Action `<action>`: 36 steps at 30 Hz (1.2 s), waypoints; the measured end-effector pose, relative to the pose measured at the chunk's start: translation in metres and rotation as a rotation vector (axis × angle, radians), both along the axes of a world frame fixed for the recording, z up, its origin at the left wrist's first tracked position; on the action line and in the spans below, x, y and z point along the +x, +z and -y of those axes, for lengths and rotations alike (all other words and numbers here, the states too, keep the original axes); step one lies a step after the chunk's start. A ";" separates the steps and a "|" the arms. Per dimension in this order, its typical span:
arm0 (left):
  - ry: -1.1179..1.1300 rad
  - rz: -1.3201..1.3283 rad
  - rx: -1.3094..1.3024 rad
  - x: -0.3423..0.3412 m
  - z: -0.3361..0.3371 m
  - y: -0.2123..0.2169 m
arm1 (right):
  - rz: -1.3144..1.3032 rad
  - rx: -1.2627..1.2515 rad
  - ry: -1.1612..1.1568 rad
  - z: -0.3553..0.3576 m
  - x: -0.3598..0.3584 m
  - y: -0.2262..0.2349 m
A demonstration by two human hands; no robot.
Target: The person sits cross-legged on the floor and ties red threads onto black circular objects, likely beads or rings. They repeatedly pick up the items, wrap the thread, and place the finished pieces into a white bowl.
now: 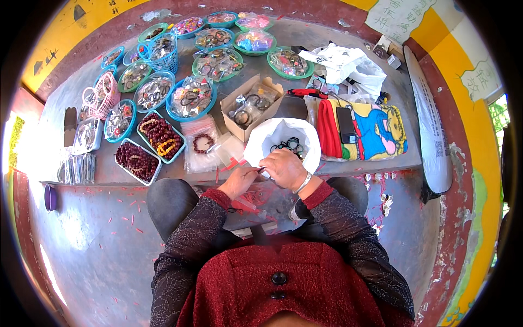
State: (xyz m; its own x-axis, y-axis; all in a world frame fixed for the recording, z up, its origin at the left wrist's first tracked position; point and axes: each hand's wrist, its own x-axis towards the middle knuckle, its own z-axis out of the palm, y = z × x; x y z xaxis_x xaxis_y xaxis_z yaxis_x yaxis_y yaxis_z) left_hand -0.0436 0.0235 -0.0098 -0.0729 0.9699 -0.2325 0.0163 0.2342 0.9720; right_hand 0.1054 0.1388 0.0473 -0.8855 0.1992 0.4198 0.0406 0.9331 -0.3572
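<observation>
My left hand [239, 181] and my right hand [286, 168] meet just in front of a white bag [255, 143] at the table's near edge. Both hands are closed, with fingertips together around something small and dark that I cannot make out. A silvery bracelet circles my right wrist. Inside the bag, whose mouth gapes upward, lie several dark cord loops [294, 145]. To the left of the bag, a dark red bead bracelet [203, 143] rests on clear plastic sleeves [195, 162]. Behind the bag stands a cardboard box [231, 121] holding packaged dark bracelets.
Two trays of dark red beads [136, 161] sit at the left, with blue and green baskets [188, 117] of packaged trinkets beyond. A phone [345, 125] lies on a colourful folded cloth [376, 133] at right. A long white wrapped roll [427, 120] borders the table's right end.
</observation>
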 end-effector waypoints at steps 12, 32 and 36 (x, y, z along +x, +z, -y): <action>0.025 0.397 -0.145 -0.003 0.001 0.010 | -0.042 -0.201 -0.047 0.010 -0.006 0.013; 0.092 0.536 -0.152 -0.003 0.002 0.030 | -0.097 -0.212 -0.127 0.006 -0.001 0.017; 0.132 0.704 -0.124 -0.004 0.001 0.033 | -0.087 -0.841 -0.280 -0.003 0.003 0.011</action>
